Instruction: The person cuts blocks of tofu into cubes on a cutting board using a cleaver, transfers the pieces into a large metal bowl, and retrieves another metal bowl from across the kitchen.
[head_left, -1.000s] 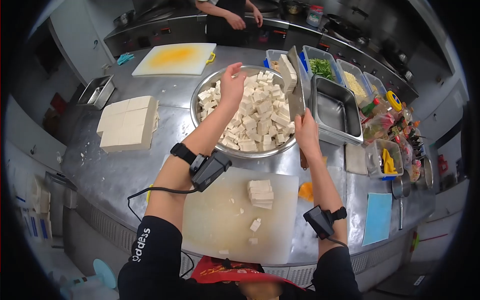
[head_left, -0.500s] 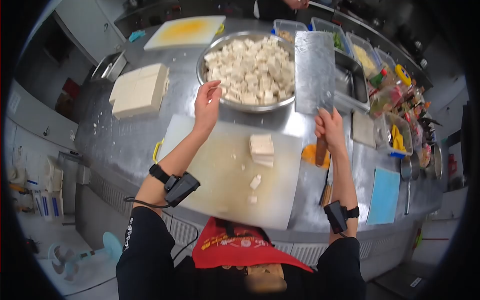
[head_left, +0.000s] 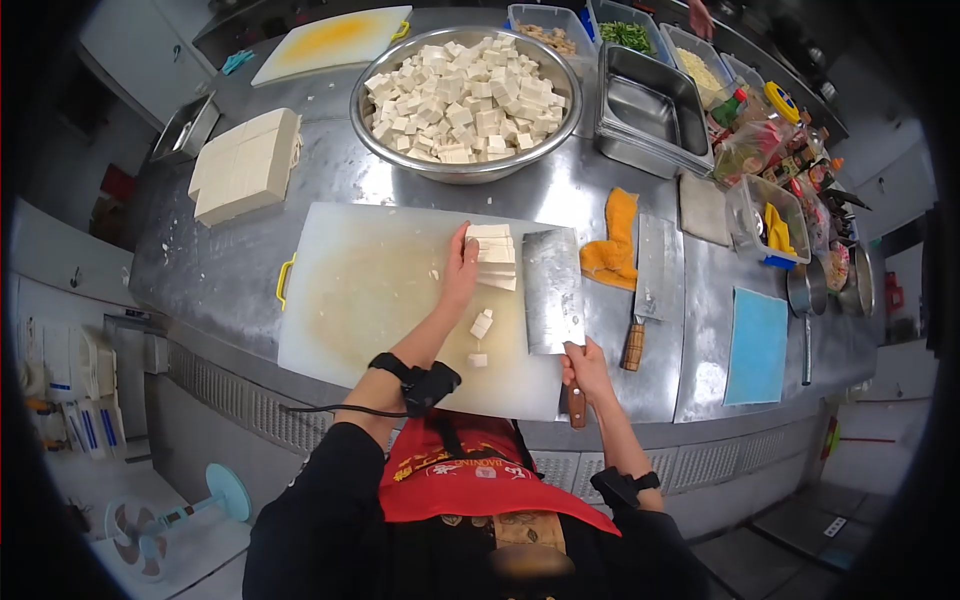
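My right hand (head_left: 587,367) is wrapped round the brown handle of a cleaver (head_left: 553,290). Its broad blade lies over the right part of a white cutting board (head_left: 350,300), just right of a stack of sliced tofu (head_left: 493,250). At the stack's left side, my left hand (head_left: 458,272) touches the tofu with its fingers stretched out. Two small tofu pieces (head_left: 481,322) lie on the board below the stack. Beyond the board stands a steel bowl (head_left: 450,172) full of tofu cubes (head_left: 465,100). A large scored tofu block (head_left: 245,165) sits on the table at left.
Right of the board lie an orange cloth (head_left: 612,245), a second cleaver (head_left: 655,270) and a blue cloth (head_left: 757,345). Steel pans (head_left: 650,150) and food tubs (head_left: 625,38) stand at the back right. Another cutting board (head_left: 335,42) lies at the back left.
The cleaver has come down from beside the bowl to the board. My left hand has moved from the bowl's rim down to the tofu stack. The view has shifted.
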